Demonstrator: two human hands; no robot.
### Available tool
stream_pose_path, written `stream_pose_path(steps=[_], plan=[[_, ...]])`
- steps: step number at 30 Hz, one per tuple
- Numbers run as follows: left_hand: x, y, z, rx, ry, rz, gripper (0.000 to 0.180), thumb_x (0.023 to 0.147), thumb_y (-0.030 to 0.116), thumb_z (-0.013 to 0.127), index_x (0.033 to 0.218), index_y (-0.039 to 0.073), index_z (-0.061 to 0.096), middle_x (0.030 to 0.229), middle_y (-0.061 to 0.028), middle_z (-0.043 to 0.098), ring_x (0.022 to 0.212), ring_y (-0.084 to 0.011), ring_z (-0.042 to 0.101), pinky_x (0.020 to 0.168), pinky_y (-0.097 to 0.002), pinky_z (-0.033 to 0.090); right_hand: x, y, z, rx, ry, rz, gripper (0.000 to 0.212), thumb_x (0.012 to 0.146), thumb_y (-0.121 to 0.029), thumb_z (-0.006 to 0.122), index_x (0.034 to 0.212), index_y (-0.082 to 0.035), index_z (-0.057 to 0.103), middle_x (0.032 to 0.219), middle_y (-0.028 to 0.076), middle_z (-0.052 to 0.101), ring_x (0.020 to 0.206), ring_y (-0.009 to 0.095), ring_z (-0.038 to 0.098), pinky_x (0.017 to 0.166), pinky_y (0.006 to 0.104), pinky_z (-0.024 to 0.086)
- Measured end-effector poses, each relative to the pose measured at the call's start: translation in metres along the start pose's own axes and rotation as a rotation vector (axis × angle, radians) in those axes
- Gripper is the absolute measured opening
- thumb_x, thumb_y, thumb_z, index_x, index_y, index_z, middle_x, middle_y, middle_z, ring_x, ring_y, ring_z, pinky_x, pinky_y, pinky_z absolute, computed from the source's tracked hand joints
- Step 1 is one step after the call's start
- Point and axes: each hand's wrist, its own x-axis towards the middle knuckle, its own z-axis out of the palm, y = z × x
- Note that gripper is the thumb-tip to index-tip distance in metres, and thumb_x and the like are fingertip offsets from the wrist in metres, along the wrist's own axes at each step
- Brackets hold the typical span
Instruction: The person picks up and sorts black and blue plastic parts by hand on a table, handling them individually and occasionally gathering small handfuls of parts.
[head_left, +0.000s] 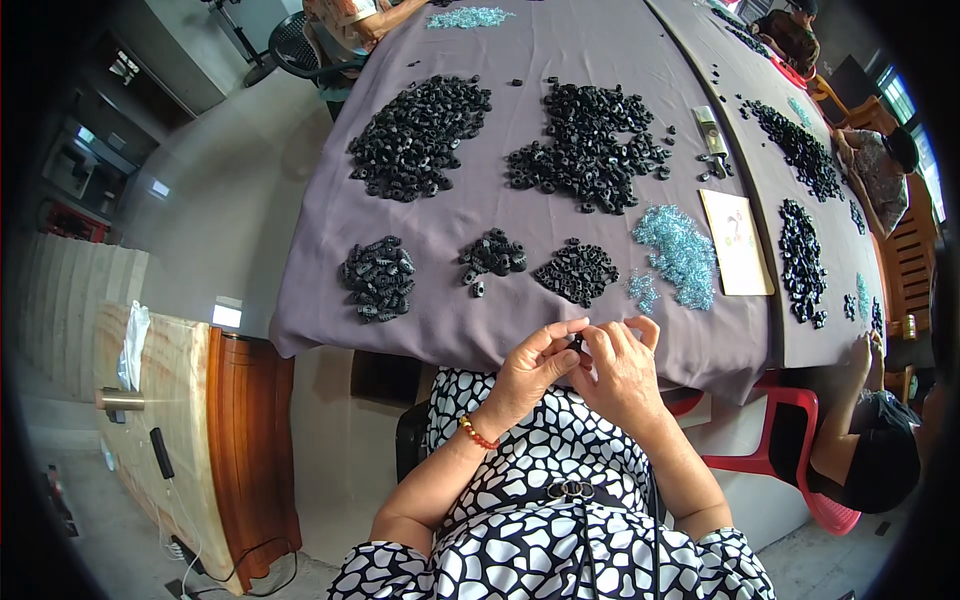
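My left hand (530, 375) and my right hand (622, 368) meet just over the table's near edge, fingers pinched together. A small black plastic part (576, 342) shows between the fingertips of both hands; my fingers cover much of it. Beyond them on the cloth lies a small heap of black ring-like parts (577, 272). To its left are a smaller group of black cord-lock-like pieces (492, 258) and a pile of ribbed black pieces (379, 279). Clear bluish small parts, perhaps springs, form a heap (677, 255) to the right of the rings.
Two large heaps of black parts (418, 135) (590, 145) lie farther back on the grey tablecloth (470, 215). A pale booklet (737, 243) and a clear bag (710, 130) are at right. Other people sit around, one on a red chair (790, 440). A wooden cabinet (245, 450) stands left.
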Motion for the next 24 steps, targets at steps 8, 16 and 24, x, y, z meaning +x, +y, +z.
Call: stream_pose_path(steps=[8, 16, 24], plan=[[0.0, -0.008, -0.007, 0.003, -0.006, -0.006, 0.044, 0.099, 0.019, 0.068, 0.139, 0.005, 0.057, 0.112, -0.0001, 0.066, 0.102, -0.006, 0.061, 0.089, -0.0221, 0.053, 0.002, 0.0, -0.002, 0.004, 0.003, -0.035, 0.032, 0.074, -0.018, 0.077, 0.099, -0.007, 0.06, 0.078, 0.001, 0.053, 0.077, 0.021, 0.058, 0.097, 0.048, 0.035], [-0.002, -0.011, -0.004, -0.066, -0.003, -0.02, 0.042, 0.099, 0.019, 0.068, 0.136, 0.005, 0.058, 0.12, -0.003, 0.066, 0.107, -0.009, 0.063, 0.094, -0.0253, 0.055, 0.002, 0.003, 0.0, 0.029, 0.045, -0.06, 0.027, 0.071, -0.019, 0.079, 0.087, -0.009, 0.06, 0.07, -0.001, 0.051, 0.068, 0.018, 0.057, 0.099, 0.0473, 0.035], [-0.002, -0.01, -0.002, -0.06, 0.0, 0.008, 0.039, 0.101, 0.017, 0.063, 0.137, 0.003, 0.056, 0.109, -0.0053, 0.069, 0.098, -0.0121, 0.068, 0.085, -0.025, 0.058, 0.004, 0.003, -0.002, 0.012, 0.015, -0.06, 0.021, 0.072, -0.019, 0.078, 0.079, -0.011, 0.06, 0.067, -0.001, 0.048, 0.066, 0.017, 0.057, 0.1, 0.0461, 0.036]])
